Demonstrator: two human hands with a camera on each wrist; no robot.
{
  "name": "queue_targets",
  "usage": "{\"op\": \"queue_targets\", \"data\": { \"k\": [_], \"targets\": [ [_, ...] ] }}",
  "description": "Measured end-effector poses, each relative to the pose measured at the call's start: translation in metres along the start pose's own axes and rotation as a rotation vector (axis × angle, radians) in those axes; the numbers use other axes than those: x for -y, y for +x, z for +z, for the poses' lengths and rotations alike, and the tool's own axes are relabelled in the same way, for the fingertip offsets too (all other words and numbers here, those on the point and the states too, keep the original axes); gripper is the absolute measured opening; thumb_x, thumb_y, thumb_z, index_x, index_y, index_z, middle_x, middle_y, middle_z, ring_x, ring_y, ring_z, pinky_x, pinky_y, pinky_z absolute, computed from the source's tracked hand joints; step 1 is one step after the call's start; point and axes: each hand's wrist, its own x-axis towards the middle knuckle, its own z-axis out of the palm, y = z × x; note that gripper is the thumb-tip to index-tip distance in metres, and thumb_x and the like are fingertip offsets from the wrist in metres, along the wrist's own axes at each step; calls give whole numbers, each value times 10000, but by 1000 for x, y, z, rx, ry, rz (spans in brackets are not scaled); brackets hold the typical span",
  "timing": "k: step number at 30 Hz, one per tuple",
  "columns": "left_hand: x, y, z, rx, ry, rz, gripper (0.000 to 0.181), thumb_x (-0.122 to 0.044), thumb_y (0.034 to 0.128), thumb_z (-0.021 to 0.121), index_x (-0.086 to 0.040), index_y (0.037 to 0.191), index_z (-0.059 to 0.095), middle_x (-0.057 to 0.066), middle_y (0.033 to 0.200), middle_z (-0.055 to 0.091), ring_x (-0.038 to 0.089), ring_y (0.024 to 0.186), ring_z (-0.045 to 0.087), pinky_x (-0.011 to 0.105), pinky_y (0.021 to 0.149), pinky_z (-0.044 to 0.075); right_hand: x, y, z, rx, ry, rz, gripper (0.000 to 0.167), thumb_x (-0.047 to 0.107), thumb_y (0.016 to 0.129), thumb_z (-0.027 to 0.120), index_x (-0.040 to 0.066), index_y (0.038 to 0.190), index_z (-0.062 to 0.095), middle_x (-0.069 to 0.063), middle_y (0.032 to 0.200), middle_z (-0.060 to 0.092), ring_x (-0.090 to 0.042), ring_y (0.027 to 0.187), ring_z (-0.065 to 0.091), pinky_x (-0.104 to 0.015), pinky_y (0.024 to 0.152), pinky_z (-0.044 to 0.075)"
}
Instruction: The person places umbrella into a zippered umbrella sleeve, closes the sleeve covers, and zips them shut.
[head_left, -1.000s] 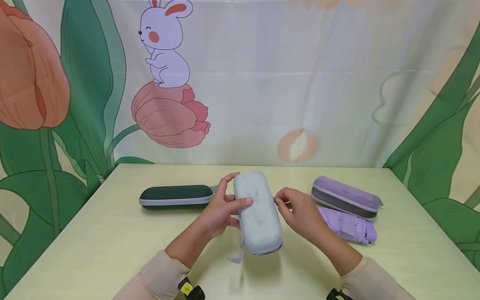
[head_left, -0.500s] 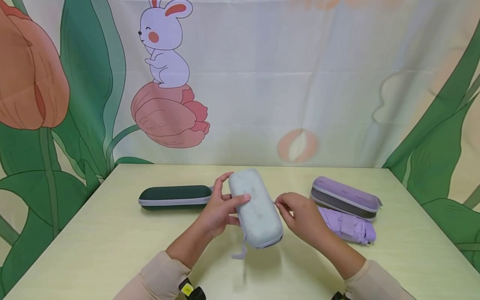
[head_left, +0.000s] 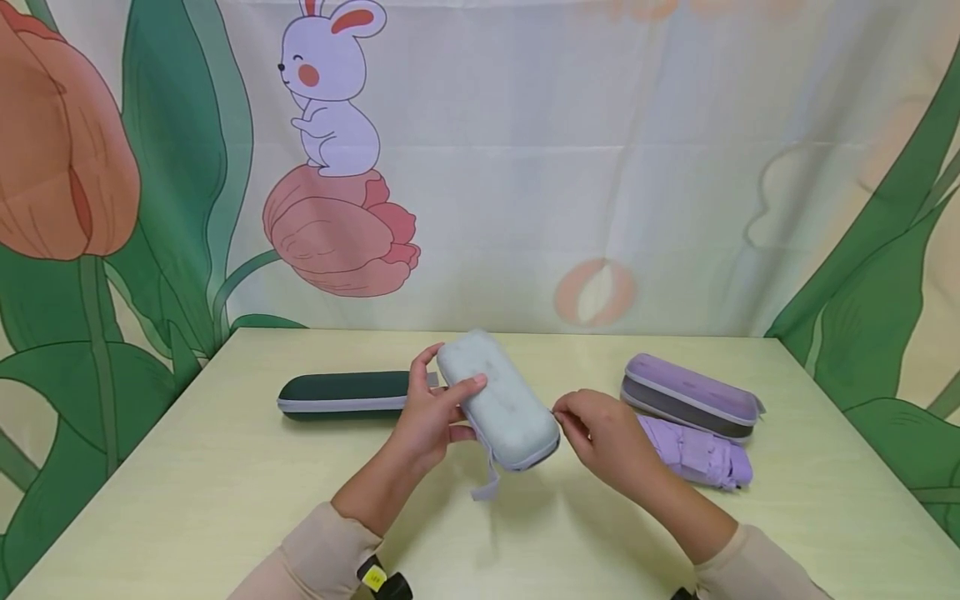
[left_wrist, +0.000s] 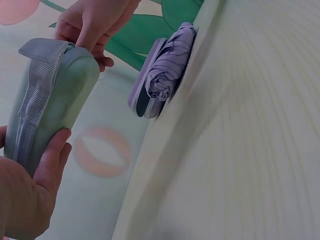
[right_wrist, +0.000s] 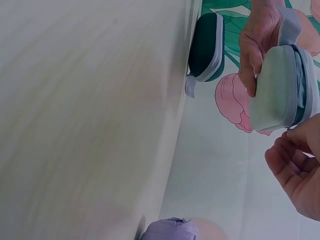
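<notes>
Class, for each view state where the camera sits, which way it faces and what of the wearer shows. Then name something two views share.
Head: on the head, facing forward and down at the table and pale case; left hand, right hand and sleeves show.
Left wrist: on that wrist, facing the pale case and purple case; both hands show.
Right wrist: on that wrist, facing the pale case and dark green case; both hands show.
Shared: head and right wrist show the dark green case.

Up at the head, the view looks forward and down over the table [head_left: 247, 500] from farther back; the wrist views peer in close, tipped sideways, left toward the purple bundle [left_wrist: 170, 67], right toward the green case [right_wrist: 204, 47], both catching the pale case [left_wrist: 77, 92]
</notes>
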Motion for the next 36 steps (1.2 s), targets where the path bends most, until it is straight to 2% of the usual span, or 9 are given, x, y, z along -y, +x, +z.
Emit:
{"op": "queue_targets", "data": {
  "k": [8, 13, 23, 36],
  "targets": [
    [-2, 0, 0, -71, -26, -1, 805, -101, 851, 750, -320, 1406, 210, 238, 1180, 576, 329, 768, 706, 424, 579, 581, -2, -2, 0, -4, -24, -2, 167, -91, 753, 726, 48, 819, 659, -8, 738, 612, -108, 634, 531, -271, 576, 485],
    [-2, 1, -2, -121, -82, 2, 814, -80, 841, 752, -310, 1383, 191, 251, 1247, 505, 340, 769, 698, 471, 604, 578, -1, -3, -2, -2, -32, 7, 160, -77, 758, 729, 54, 815, 656, 15, 716, 582, -93, 634, 509, -264, 577, 477],
    [0, 0, 0, -180, -160, 37, 800, -30, 838, 736, -275, 1357, 179, 261, 1175, 543, 296, 682, 699, 437, 559, 577, 3, -4, -3, 5, -58, 17, 129, -43, 779, 713, 66, 792, 645, 61, 660, 508, -56, 599, 447, -237, 547, 421],
    [1, -3, 6, -238, -196, 88, 766, -26, 836, 738, -235, 1322, 185, 250, 1183, 512, 278, 712, 696, 422, 561, 577, 8, -4, -5, 37, -61, 32, 108, -23, 793, 693, 66, 784, 633, 47, 674, 546, -50, 597, 475, -215, 541, 439]
  ]
}}
